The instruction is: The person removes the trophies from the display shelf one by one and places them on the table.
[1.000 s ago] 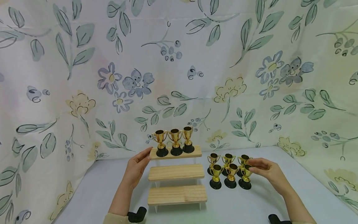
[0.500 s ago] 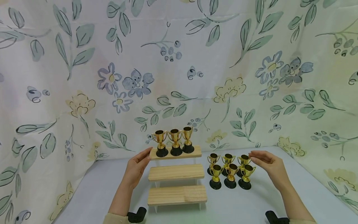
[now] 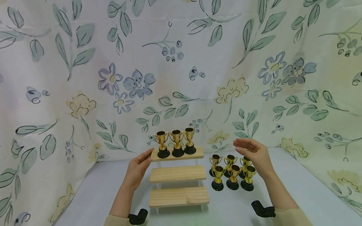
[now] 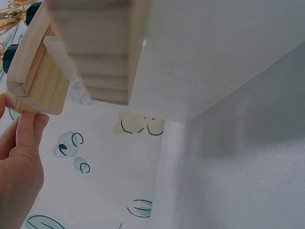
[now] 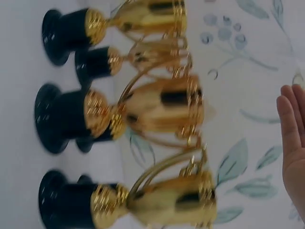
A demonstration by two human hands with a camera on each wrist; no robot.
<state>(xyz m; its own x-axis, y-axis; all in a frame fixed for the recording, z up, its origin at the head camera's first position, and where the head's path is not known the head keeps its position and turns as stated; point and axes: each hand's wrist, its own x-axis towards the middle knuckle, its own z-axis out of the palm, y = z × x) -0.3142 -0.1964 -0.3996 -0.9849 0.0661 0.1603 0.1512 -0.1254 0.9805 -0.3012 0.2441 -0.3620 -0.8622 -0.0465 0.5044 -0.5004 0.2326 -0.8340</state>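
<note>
Fingers of the left hand [image 3: 137, 169] touch the three-tier wooden display stand [image 3: 178, 175]; right hand [image 3: 254, 155], fingers straight and empty, hovers at 12 o'clock above six small gold plastic trophies [image 3: 232, 172]. Risk: a careless descent topples neighbours.

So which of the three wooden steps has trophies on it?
The top step, the one the left hand touches at its end. Three gold trophies stand on it; the two lower steps are bare.

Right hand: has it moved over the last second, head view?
Yes. The right hand has lifted and shifted left: it was beside the right front trophy on the table, and now hovers open above the back row of trophies, holding nothing.
</note>
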